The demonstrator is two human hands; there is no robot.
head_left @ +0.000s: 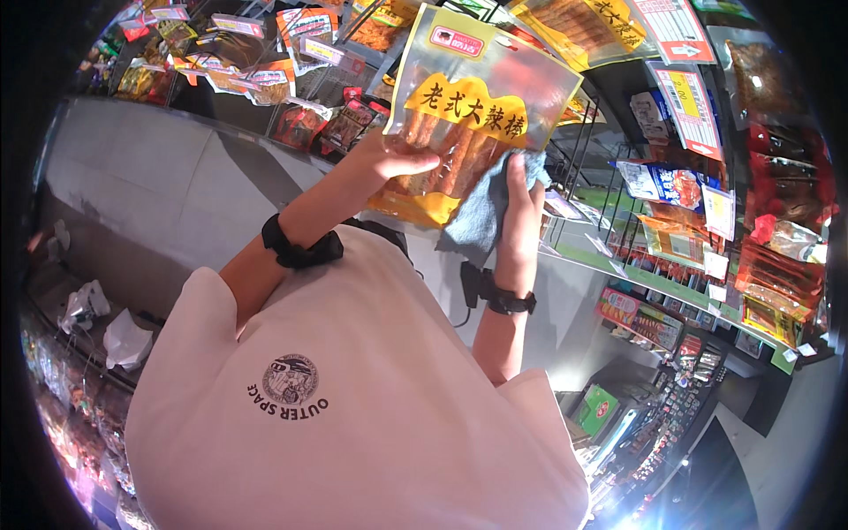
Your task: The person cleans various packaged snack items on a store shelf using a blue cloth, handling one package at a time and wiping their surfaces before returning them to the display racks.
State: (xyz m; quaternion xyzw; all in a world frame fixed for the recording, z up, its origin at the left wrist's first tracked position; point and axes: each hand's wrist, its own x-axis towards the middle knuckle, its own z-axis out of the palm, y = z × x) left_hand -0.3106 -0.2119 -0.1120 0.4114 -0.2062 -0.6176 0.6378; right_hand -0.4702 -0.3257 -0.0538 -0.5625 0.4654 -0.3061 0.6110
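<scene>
A large clear and yellow snack packet with long reddish-brown sticks inside is held up before my chest. My left hand grips its left side, thumb lying across the front and the other fingers hidden behind. In my right hand is a grey-blue cloth, pressed against the packet's lower right edge with the thumb on top. The cloth hangs down below that corner. A second packet of the same look is on the rack just beyond the held one.
Wire hooks stick out right of my hands. Price tags hang at the display front, near a blue and white packet. More snack packets hang at upper left. White plastic bags lie at far left.
</scene>
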